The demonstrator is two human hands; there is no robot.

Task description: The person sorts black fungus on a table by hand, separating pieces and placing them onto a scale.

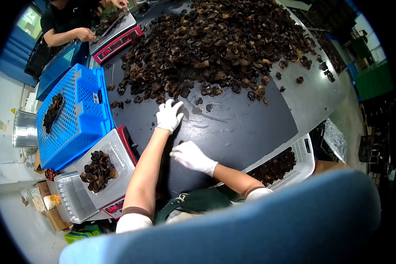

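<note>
A large heap of dark brown wood ear mushrooms [202, 48] covers the far part of the table, on a black mat [246, 119]. My left hand [168, 115], in a white glove, lies with fingers spread at the heap's near edge. Closer to me, my gloved right hand [192, 157] rests low over the mat with its fingers curled together; what they hold, if anything, is hidden. A small dark bit shows by its fingertips. On my left, a clear plastic tray [124, 163] on a scale [128, 145] holds a clump of wood ear mushrooms [99, 171].
A blue crate [70, 127] stands left, with a mushroom clump on it. Empty clear trays [72, 196] lie beside the scale. A white basket [302, 154] of mushrooms sits below the table's right edge. Across the table, a co-worker's hand [84, 34] is at another red scale [119, 44].
</note>
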